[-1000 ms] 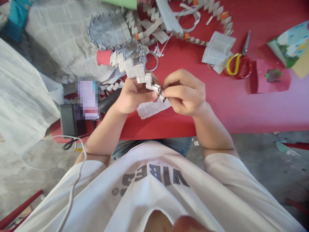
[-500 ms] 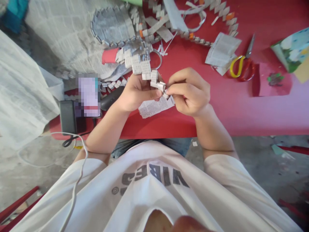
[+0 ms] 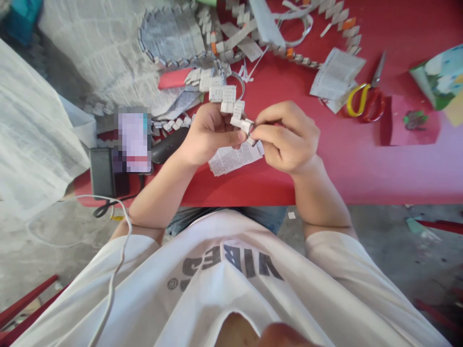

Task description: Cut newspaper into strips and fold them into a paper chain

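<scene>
"What's the head view showing?"
"The left hand (image 3: 208, 135) is gripping a folded newsprint chain (image 3: 227, 93) between thumb and fingers, just beyond the stack of newsprint slips (image 3: 235, 159). The right hand (image 3: 289, 137) is pinching narrowly at the chain's near end, over the slips' far edge."
"Which step is that?"
"They seem to be fitting or tightening a small folded link (image 3: 251, 140); I cannot tell which, as the hands are partly hiding it."
"What is the next move calling for?"
"Probably a steady left hold and fine right fingertip pressure, so the links aren't slipping apart."
"Anything else around?"
"Scissors (image 3: 367, 99) with one yellow and one red handle are lying well to the right of the slips."
</scene>
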`<state>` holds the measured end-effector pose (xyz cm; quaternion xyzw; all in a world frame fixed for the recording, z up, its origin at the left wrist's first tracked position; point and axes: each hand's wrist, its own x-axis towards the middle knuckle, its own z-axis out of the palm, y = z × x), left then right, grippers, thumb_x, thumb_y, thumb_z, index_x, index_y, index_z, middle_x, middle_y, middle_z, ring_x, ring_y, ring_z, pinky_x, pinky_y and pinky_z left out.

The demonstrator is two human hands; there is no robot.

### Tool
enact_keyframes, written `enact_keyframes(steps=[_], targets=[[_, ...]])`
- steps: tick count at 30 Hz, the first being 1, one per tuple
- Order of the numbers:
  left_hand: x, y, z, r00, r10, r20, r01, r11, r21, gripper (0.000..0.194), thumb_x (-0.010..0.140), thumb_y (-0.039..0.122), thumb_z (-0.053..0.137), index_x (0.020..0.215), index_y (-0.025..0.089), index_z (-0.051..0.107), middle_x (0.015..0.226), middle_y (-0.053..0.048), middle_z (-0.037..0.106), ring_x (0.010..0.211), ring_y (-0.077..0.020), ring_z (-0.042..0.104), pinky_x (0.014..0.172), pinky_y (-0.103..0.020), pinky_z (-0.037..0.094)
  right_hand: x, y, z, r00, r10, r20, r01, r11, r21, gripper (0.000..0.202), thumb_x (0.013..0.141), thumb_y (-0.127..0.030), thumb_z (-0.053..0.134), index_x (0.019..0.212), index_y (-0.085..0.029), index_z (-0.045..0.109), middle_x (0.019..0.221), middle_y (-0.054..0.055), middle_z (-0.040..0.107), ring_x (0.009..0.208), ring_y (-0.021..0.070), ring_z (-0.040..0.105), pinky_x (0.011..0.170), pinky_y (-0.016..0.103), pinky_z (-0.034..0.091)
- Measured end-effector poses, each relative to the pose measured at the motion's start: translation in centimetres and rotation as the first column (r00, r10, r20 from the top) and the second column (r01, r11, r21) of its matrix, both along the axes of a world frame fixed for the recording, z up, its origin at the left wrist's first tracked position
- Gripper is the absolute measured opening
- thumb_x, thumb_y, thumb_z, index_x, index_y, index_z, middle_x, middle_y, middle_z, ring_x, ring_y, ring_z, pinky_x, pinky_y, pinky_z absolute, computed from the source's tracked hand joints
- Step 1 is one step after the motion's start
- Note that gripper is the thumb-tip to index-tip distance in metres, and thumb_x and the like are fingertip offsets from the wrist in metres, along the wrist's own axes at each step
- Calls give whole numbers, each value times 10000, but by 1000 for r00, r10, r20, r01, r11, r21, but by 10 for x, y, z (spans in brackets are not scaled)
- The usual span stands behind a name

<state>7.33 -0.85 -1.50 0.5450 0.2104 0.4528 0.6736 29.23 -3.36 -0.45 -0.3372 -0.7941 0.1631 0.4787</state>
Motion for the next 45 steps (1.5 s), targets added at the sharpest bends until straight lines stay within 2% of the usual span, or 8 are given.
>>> enact_keyframes(steps=[3, 9, 12, 19, 22, 30, 38, 45], targets=[[2, -1, 0, 1000, 5, -19, -5, 1000, -5, 414, 771, 499, 1006, 871, 194, 744, 726, 9, 653, 572, -112, 629, 536, -265, 546, -2, -2, 0, 998, -14, -59, 4, 986, -164, 298, 1093, -460, 608, 968, -306, 830, 969, -4, 768, 883, 144, 763, 818, 329, 641], [4, -2, 3, 999, 32, -27, -33, 999, -24, 461, 757, 532, 1005, 824, 190, 704, 723, 12, 631, 572, -107, 625, 529, -260, 554, -5, -5, 9, 994, -47, -100, 17, 960, -279, 313, 1072, -488, 639, 907, -307, 835, 954, -14, 767, 894, 150, 768, 823, 345, 641], [5, -1, 2, 998, 47, -39, -49, 998, -43, 465, 789, 544, 981, 818, 188, 682, 721, 15, 597, 575, -110, 643, 518, -255, 561, -6, -6, 9, 994, -60, -91, 35, 966, -257, 306, 1072, -460, 648, 884, -303, 831, 940, -14, 766, 882, 148, 766, 825, 345, 637], [5, 0, -7, 996, 44, -76, -46, 999, -26, 490, 863, 630, 897, 869, 192, 678, 739, 16, 563, 643, -144, 719, 525, -250, 587, -4, 0, -1, 999, -13, -37, 14, 1000, 4, 311, 1115, -351, 559, 978, -301, 834, 980, -3, 782, 860, 138, 757, 771, 329, 616], [4, -1, -6, 994, 53, -91, -54, 998, -10, 531, 855, 691, 876, 876, 199, 676, 742, 19, 572, 655, -143, 729, 531, -243, 590, -5, 0, 1, 1000, -8, -19, 9, 999, 49, 317, 1121, -328, 541, 981, -269, 820, 992, 30, 787, 871, 147, 753, 769, 331, 616], [10, -6, 3, 996, 88, -34, -89, 995, -44, 525, 759, 649, 968, 822, 200, 703, 715, 20, 624, 569, -105, 644, 497, -236, 553, -10, -6, 2, 983, -120, -139, 92, 976, -196, 327, 1072, -480, 626, 908, -311, 853, 856, 21, 761, 878, 206, 784, 843, 414, 666], [10, -7, 1, 996, 79, -52, -82, 994, -66, 518, 751, 648, 971, 849, 200, 730, 754, -4, 668, 641, -145, 693, 514, -258, 554, -6, -7, -4, 979, -141, -145, 111, 974, -197, 321, 1050, -512, 667, 900, -319, 875, 875, 7, 803, 885, 201, 786, 867, 426, 660], [10, -8, 8, 993, 114, -27, -115, 990, -75, 485, 746, 575, 1003, 840, 186, 729, 750, 5, 681, 560, -93, 617, 510, -242, 530, -6, -5, -6, 983, -85, -160, 56, 983, -175, 277, 1048, -479, 687, 910, -323, 871, 882, 0, 797, 884, 195, 780, 861, 416, 654]])
